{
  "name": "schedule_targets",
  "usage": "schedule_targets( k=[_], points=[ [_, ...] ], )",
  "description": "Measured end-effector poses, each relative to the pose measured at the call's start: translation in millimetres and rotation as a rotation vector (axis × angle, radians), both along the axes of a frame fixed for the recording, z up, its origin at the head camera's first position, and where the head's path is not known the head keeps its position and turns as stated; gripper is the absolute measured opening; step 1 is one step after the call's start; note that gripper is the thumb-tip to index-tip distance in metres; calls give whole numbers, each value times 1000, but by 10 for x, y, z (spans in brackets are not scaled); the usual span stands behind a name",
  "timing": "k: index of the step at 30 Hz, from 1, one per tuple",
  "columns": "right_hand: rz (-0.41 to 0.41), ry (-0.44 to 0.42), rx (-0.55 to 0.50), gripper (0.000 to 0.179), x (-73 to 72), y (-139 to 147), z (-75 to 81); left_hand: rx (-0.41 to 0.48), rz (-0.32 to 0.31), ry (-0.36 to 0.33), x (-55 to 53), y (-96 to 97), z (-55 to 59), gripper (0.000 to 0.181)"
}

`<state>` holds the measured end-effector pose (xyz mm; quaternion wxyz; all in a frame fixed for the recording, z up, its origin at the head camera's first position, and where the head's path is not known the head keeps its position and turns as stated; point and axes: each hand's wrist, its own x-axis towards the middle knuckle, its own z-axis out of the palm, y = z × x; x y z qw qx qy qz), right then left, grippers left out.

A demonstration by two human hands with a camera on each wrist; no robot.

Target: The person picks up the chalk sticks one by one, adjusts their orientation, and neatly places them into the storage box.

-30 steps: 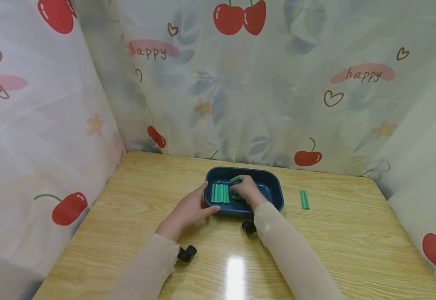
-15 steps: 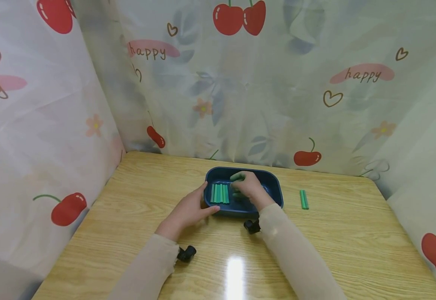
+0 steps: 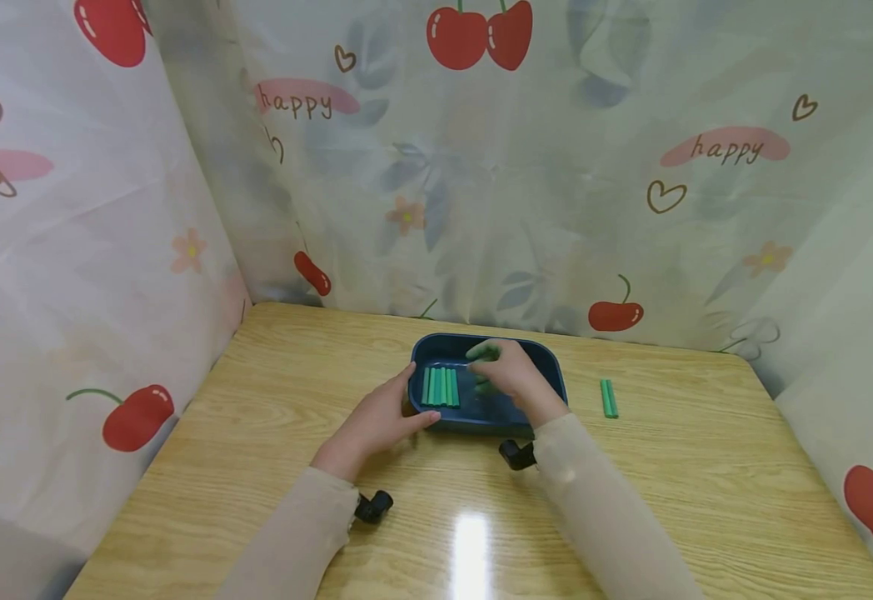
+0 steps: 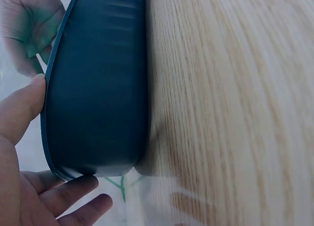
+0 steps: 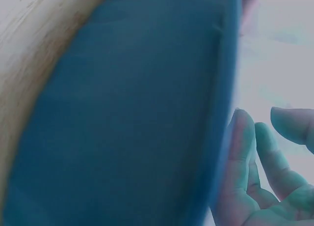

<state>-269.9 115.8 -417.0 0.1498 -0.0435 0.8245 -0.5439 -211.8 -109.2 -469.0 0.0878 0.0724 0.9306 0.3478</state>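
A dark blue plastic box (image 3: 474, 427) stands on the wooden table, with several short green sticks (image 3: 440, 387) side by side in its left part. My left hand (image 3: 376, 421) grips the box's near left corner. In the left wrist view its thumb (image 4: 29, 100) is on the rim, and the fingers (image 4: 71, 196) are round the end wall. Over the right half of the box is my right hand (image 3: 515, 379), fingers bent loosely. Thumb and fingers (image 5: 240, 142) stand apart in the right wrist view, beyond the box wall (image 5: 122, 113), with nothing between them.
Two more green sticks (image 3: 609, 399) lie together on the table (image 3: 706, 467), right of the box. A patterned curtain (image 3: 481, 208) closes off the back and both sides. Black wrist cameras (image 3: 374, 506) stick out below both sleeves.
My right hand has lifted and drawn back to the right, away from the row of sticks. The left hand, the box and the sticks stay where they were.
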Motion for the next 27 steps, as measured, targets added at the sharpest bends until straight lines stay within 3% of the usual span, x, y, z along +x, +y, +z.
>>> schedule_targets(
  k=[14,27],
  points=[
    [93,17,62,34,144,143,205,-1,2,-11,-2,2,11,99],
    [118,21,123,34,252,380,374,-18,7,-21,5,18,35,99]
  ],
)
